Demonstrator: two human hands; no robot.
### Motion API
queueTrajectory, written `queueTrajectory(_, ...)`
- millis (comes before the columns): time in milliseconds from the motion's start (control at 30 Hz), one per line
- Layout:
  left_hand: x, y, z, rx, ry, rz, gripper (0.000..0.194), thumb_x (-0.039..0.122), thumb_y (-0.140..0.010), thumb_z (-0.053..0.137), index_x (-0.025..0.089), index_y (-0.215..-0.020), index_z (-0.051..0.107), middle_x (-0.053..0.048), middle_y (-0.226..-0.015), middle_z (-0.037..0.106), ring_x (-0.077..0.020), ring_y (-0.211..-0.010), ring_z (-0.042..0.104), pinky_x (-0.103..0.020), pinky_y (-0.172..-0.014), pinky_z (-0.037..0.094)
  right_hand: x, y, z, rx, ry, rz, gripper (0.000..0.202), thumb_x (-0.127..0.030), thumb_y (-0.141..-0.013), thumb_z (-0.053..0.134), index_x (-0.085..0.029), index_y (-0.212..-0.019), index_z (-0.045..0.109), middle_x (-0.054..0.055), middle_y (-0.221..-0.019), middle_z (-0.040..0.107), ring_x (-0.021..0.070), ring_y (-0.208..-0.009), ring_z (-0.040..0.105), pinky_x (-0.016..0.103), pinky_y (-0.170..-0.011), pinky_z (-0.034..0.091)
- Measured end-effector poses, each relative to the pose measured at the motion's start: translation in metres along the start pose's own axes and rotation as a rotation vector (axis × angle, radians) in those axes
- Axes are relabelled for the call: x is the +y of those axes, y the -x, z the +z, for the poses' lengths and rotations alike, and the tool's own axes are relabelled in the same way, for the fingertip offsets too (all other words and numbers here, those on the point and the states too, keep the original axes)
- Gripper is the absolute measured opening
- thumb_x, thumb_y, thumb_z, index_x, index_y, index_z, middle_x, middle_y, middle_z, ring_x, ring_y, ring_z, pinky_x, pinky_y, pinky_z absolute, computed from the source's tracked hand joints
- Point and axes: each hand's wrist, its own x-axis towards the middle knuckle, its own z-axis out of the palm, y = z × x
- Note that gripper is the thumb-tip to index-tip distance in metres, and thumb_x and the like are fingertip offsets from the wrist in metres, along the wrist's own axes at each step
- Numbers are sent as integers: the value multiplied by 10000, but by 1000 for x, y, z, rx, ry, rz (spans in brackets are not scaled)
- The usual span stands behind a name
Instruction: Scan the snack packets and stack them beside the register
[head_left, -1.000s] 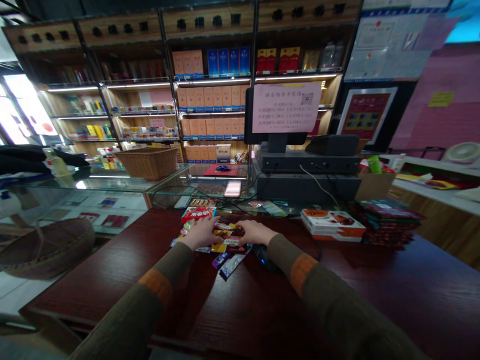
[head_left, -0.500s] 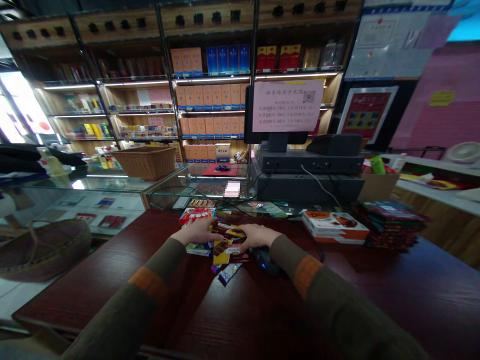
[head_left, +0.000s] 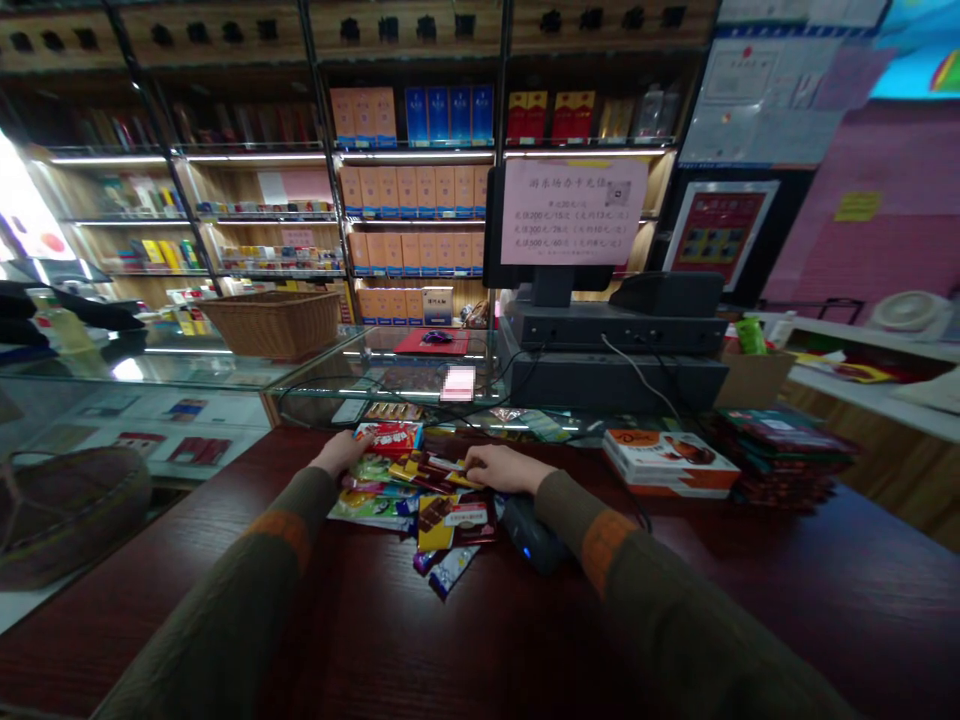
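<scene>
My left hand (head_left: pixel 339 455) is closed at the left end of a red snack packet (head_left: pixel 390 438), its fingertips partly hidden. My right hand (head_left: pixel 510 468) has curled fingers on the right end of a slim yellow-and-brown chocolate bar (head_left: pixel 431 471). Between my hands spreads a pile of wrapped sweets. Green snack bags (head_left: pixel 367 505) lie at its left, and a flat yellow-and-brown chocolate packet (head_left: pixel 454 520) is in front. A small white-and-blue wrapped bar (head_left: pixel 452 570) sits nearest me. Beside my right wrist rests a dark handheld device (head_left: pixel 532 535) with a blue light.
At right are a white-and-orange box (head_left: pixel 667 465) and a stack of dark packets (head_left: pixel 784 455). Behind stand a till (head_left: pixel 615 350) with a pink sign (head_left: pixel 574 212) and a glass case (head_left: pixel 360 365). A wicker basket (head_left: pixel 274 325) is back left.
My left hand has moved left, off the middle of the pile to the red packet. My right hand has shifted slightly left and up, uncovering the chocolate packet. The sweets lie more spread out.
</scene>
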Motion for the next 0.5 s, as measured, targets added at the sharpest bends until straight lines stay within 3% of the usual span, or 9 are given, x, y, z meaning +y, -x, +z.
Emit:
queueTrajectory(167, -1, -7, 0, -53, 63, 0, 354, 420, -858, 597, 122, -996, 729, -180, -1122, 751, -270, -1009, 722, -293, -822, 534, 3, -2, -1, -2, -29, -32, 284, -208, -835, 645, -202, -1110, 717, 59, -1102, 751, 221, -991, 684, 261, -777, 461)
queueTrajectory(267, 2, -9, 4, -79, 100, 19, 359, 444, -818, 644, 129, -963, 736, -136, -1031, 774, -252, -952, 727, -267, -748, 534, 5, -1, 0, 3, -30, -55, 278, -211, -825, 650, -204, -1095, 719, 54, -1098, 747, 218, -982, 682, 263, -774, 459)
queueTrajectory(500, 29, -11, 15, -123, 114, 83, 373, 499, -765, 692, 151, -884, 751, -91, -897, 777, -231, -873, 719, -252, -699, 508, 10, 2, 1, 36, -51, -93, 297, -151, -842, 597, -224, -1097, 731, 33, -1071, 760, 202, -963, 691, 268, -812, 481)
